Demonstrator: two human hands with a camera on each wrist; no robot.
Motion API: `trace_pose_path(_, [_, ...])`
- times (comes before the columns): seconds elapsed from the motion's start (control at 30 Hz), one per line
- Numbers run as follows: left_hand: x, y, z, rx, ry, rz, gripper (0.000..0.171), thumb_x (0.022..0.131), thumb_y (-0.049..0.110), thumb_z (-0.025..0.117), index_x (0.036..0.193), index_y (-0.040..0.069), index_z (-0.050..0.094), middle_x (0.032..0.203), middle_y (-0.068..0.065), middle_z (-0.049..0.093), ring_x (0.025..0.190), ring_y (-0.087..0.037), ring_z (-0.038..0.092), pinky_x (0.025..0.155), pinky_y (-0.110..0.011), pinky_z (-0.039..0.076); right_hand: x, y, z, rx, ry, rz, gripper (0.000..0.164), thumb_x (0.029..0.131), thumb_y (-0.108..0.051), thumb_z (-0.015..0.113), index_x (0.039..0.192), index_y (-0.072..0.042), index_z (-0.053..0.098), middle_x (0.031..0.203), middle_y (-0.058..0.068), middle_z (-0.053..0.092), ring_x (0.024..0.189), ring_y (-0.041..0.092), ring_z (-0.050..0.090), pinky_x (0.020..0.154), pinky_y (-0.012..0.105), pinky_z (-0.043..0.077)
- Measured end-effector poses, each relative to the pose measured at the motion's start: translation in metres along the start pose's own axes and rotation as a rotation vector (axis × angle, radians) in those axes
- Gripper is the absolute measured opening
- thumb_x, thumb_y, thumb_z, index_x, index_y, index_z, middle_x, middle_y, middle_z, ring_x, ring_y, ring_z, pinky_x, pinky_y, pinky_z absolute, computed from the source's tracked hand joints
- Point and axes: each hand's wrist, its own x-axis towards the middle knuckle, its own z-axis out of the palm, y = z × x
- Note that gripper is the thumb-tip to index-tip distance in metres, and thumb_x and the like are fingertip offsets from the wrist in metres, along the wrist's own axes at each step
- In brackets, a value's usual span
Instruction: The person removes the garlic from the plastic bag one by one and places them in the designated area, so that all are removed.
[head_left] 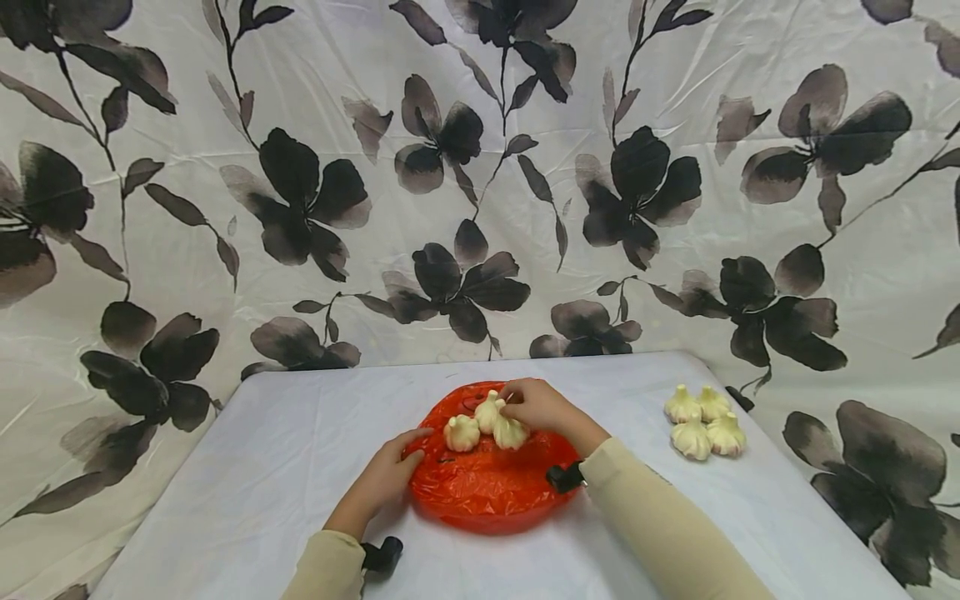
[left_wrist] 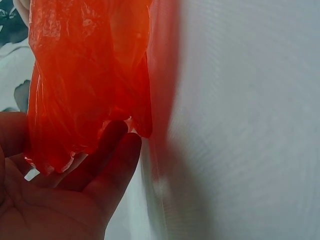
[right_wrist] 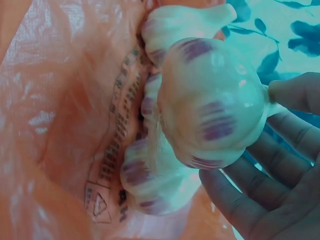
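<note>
A bright red plastic bag [head_left: 487, 487] with dark print lies in a rounded, puffed shape at the middle of the table. My right hand [head_left: 543, 406] holds a white garlic bulb [right_wrist: 215, 105] by its stem above the bag; purple streaks show on it in the right wrist view. Close behind it, other garlic bulbs [head_left: 461, 433] rest on the bag, partly hidden in the right wrist view. At the bag's left edge, my left hand [head_left: 384, 477] touches the plastic with spread, slightly bent fingers [left_wrist: 112, 177]. Some of those fingertips are hidden by the bag.
Several more garlic bulbs [head_left: 691, 439] stand grouped on the right side of the table. A white cloth covers the table [head_left: 285, 467], and a floral sheet [head_left: 525, 217] hangs behind it.
</note>
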Motion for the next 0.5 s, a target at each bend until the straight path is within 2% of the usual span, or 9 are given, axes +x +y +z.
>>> trace_pose_path(0.3, [0.000, 0.000, 0.000, 0.000, 0.003, 0.004, 0.041, 0.099, 0.014, 0.050, 0.139, 0.023, 0.051, 0.149, -0.015, 0.044, 0.135, -0.038, 0.043, 0.105, -0.057, 0.042, -0.004, 0.004, -0.010, 0.001, 0.068, -0.032, 0.014, 0.094, -0.020, 0.060, 0.107, -0.016, 0.065, 0.106, 0.002, 0.071, 0.100, 0.017, 0.064, 0.090, 0.039, 0.053])
trace_pose_path(0.5, [0.000, 0.000, 0.001, 0.007, 0.005, -0.002, 0.041, 0.099, 0.015, 0.051, 0.139, 0.023, 0.051, 0.149, -0.015, 0.044, 0.132, -0.036, 0.046, 0.102, -0.054, 0.046, -0.010, 0.004, -0.017, -0.001, 0.117, -0.054, 0.017, 0.097, -0.019, 0.057, 0.112, -0.015, 0.063, 0.112, 0.006, 0.070, 0.109, 0.022, 0.065, 0.095, 0.042, 0.052])
